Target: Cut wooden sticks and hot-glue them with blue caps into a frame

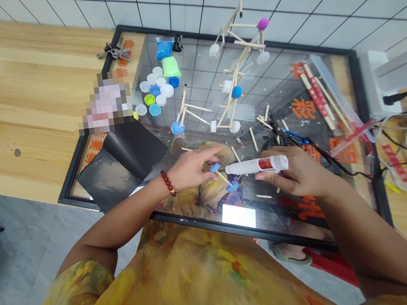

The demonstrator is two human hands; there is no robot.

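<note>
Hands both working over a black-framed mirror (74, 156); I log the left hand (190, 169) pinching a thin wooden stick (224, 178) with blue bottle caps (233, 186) on its ends, light and stiff but likely fragile, best held mid-shaft; the right hand (291, 173) closed around a white glue tube (256, 166).
</note>
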